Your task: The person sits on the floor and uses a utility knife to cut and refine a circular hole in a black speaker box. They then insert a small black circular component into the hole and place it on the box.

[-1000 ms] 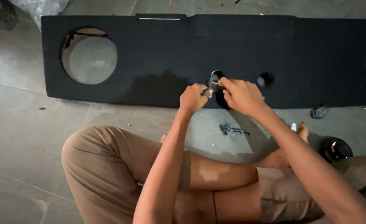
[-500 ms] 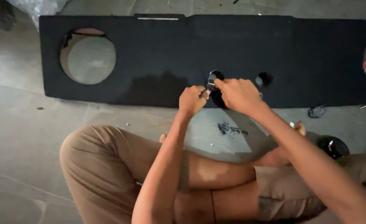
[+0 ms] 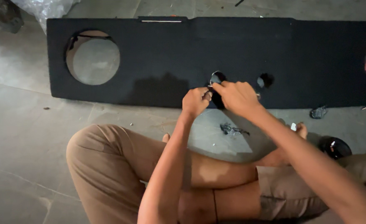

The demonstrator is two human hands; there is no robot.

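Note:
A long black carpeted panel (image 3: 166, 49) lies flat on the floor in front of me. It has a large round hole (image 3: 93, 58) at the left and two small holes near the middle. My left hand (image 3: 195, 101) is closed in a fist at the panel's near edge. My right hand (image 3: 237, 97) is beside it, fingertips pinching a small thin thing that I cannot make out over the small hole (image 3: 217, 77). The two hands touch. The other small hole (image 3: 266, 80) lies just right of my right hand.
I sit cross-legged on a grey tiled floor (image 3: 21, 137), knees under my arms. A black scrap (image 3: 232, 130) lies near my feet, another (image 3: 318, 112) further right. A round black part (image 3: 335, 147) sits at the right. Crumpled plastic sheet (image 3: 46, 6) is at the top left.
Both hands have stayed together over the small hole, shifting only slightly. The view has drifted a little to the side.

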